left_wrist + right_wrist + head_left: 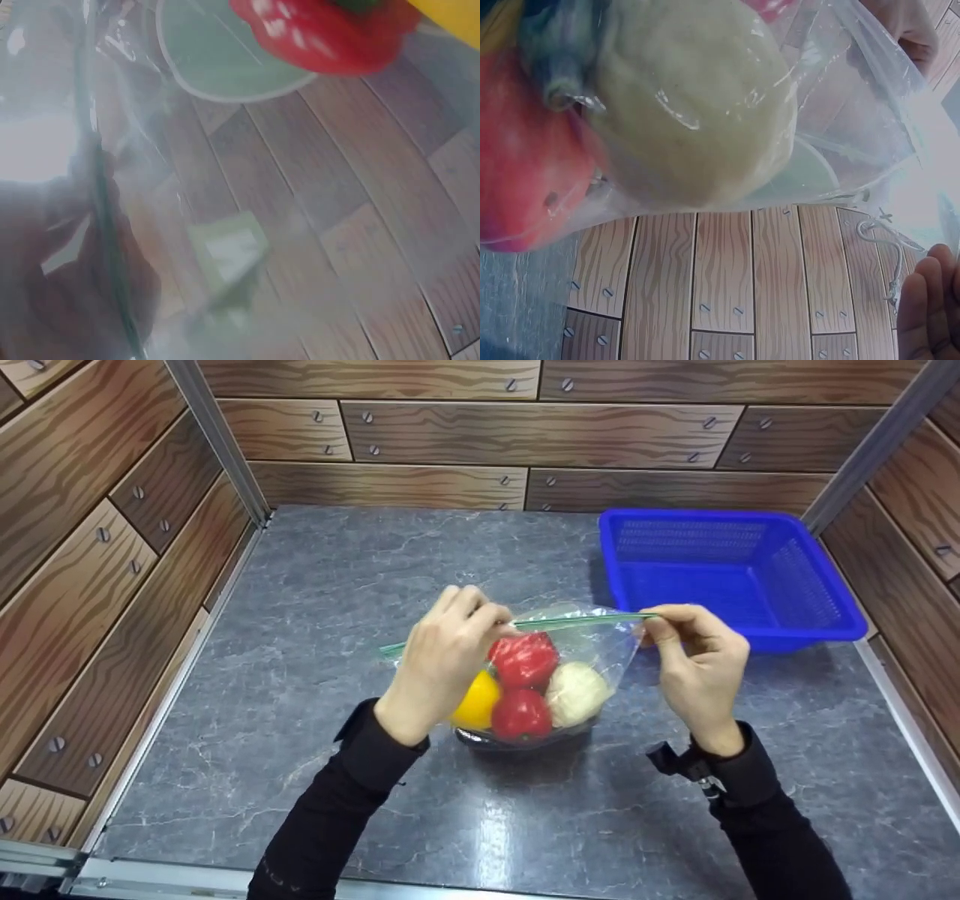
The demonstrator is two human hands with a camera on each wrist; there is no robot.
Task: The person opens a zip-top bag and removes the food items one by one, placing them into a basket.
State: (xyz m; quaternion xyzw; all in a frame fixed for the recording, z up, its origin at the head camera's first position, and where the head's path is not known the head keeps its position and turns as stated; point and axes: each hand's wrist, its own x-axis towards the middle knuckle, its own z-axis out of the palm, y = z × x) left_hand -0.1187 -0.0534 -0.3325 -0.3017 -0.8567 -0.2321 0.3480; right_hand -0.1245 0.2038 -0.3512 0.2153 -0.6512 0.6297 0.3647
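Right hand (701, 660) and left hand (444, 664), the latter's fingertips hidden, pinch a clear bag (602, 649) by its green strip (577, 621) near the blue basket (697, 585), one green-edged patch (231, 251) blurred past reading.

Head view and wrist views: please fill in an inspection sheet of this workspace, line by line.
Surface: grey marble-patterned tabletop, glossy near the front.
Job's things: clear zip bag holding a red pepper, yellow item, round red item, pale round item and dark item.
Clutter: blue basket at the far right.
Grips: left hand and right hand both hold the bag's green-edged top, the right pinching one end.
Cables: thin pale strand in the right wrist view; cannot tell whether it is a cable.
Surroundings: wood-print walls on three sides, metal posts at the corners.
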